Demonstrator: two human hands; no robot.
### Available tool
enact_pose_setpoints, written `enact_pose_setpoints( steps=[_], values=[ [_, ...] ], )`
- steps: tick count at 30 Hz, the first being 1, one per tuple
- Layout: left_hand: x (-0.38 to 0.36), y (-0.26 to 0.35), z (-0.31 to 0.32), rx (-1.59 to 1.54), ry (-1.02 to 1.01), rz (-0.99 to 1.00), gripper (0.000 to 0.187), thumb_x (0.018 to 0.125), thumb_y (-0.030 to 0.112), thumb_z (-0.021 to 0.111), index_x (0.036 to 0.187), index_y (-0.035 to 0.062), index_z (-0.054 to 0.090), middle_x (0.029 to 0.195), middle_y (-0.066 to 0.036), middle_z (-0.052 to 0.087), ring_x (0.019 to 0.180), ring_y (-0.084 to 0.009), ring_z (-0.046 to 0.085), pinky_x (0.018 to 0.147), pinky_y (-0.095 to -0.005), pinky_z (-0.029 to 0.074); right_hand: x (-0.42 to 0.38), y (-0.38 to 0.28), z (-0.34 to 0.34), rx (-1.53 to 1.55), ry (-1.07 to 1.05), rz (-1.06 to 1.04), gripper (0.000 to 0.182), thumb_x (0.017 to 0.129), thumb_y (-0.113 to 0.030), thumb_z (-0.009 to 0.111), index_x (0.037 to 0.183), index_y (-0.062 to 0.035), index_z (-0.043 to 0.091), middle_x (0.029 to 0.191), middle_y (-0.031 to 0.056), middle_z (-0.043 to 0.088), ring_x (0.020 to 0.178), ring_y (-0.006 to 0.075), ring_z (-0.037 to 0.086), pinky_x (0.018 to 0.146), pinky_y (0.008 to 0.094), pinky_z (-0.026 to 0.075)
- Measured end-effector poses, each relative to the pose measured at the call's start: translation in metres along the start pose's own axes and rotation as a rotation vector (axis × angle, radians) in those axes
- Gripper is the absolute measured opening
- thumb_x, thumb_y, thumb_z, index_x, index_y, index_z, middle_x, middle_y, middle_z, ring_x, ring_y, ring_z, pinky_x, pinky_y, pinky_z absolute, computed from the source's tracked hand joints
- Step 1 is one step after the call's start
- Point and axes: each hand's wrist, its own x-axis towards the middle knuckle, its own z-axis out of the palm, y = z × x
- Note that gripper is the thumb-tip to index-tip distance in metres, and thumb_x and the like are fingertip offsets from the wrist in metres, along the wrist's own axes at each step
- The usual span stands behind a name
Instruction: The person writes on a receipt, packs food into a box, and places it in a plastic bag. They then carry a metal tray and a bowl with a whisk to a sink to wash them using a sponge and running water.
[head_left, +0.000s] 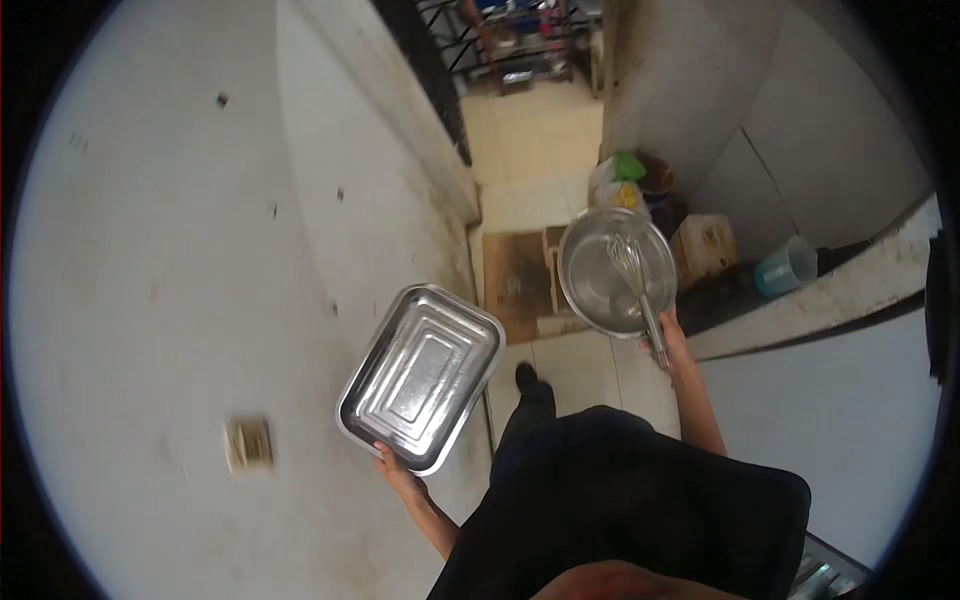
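Note:
My left hand (402,474) grips the near rim of a rectangular metal tray (422,375), its stepped inside facing me and tilted. On the other side, my right hand (675,345) is closed at the edge of a round metal bowl (590,270). A wire whisk (632,265) lies in that bowl, its wires inside and its handle sticking out over the rim beside my right hand. Most of the fingers of both hands are hidden behind the tray and the bowl.
A doorway opens ahead onto a tiled floor (510,140) with a cluttered rack (525,40) beyond. Brown cardboard (515,275) lies on the floor. To the right are bags (620,190), a box (705,245) and a plastic cup (788,268) on a ledge. A wall (200,300) runs along the left.

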Motion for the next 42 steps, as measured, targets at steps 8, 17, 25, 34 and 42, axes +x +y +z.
enact_pose_setpoints(
  steps=[8,17,25,34,42],
  values=[
    [0.227,0.065,0.269,-0.089,-0.448,0.083,0.058,0.092,0.034,0.051,0.133,-0.0013,0.033,0.128,-0.015,0.045,0.116,-0.0223,0.044,0.099,-0.0339,0.033,0.069,-0.024,0.071,0.181,0.24,-0.114,0.052,0.092,-0.017,0.033,0.14,-0.0205,0.015,0.105,0.0117,0.05,0.076,0.0197,0.057,0.047,0.0312,0.056],
    [0.379,0.042,0.525,-0.231,-0.519,0.121,0.047,0.092,0.028,0.053,0.127,-0.0006,0.04,0.117,-0.009,0.05,0.106,-0.0188,0.048,0.092,-0.032,0.037,0.298,-0.003,0.095,0.098,0.45,-0.118,0.038,0.091,-0.018,0.035,0.128,-0.0104,0.028,0.095,0.0129,0.052,0.068,0.0224,0.058,0.048,0.0347,0.057],
    [0.485,-0.002,0.644,0.205,-0.473,0.194,0.05,0.092,0.023,0.052,0.13,-0.0047,0.036,0.13,-0.016,0.044,0.116,-0.0247,0.045,0.098,-0.0332,0.034,0.555,-0.098,0.165,0.241,0.357,-0.068,0.036,0.093,-0.02,0.036,0.126,-0.0094,0.03,0.09,0.0107,0.054,0.059,0.0204,0.059,0.05,0.0333,0.056],
    [0.609,-0.043,0.919,0.372,-0.547,0.153,0.048,0.09,0.022,0.054,0.128,-0.0052,0.04,0.126,-0.018,0.048,0.115,-0.0262,0.047,0.098,-0.0343,0.033,0.81,-0.23,0.201,0.187,0.351,-0.143,0.047,0.091,-0.018,0.035,0.135,-0.0139,0.02,0.091,0.0128,0.052,0.054,0.0209,0.057,0.046,0.0318,0.055],
    [0.676,0.013,1.31,0.259,-0.857,0.379,0.05,0.092,0.027,0.052,0.129,-0.0027,0.039,0.119,-0.018,0.054,0.107,-0.0267,0.053,0.091,-0.0346,0.039,0.928,-0.317,0.216,0.369,0.503,-0.249,0.061,0.087,-0.01,0.036,0.141,-0.0198,0.01,0.089,0.0115,0.05,0.061,0.0204,0.056,0.047,0.0354,0.056]
  ],
)
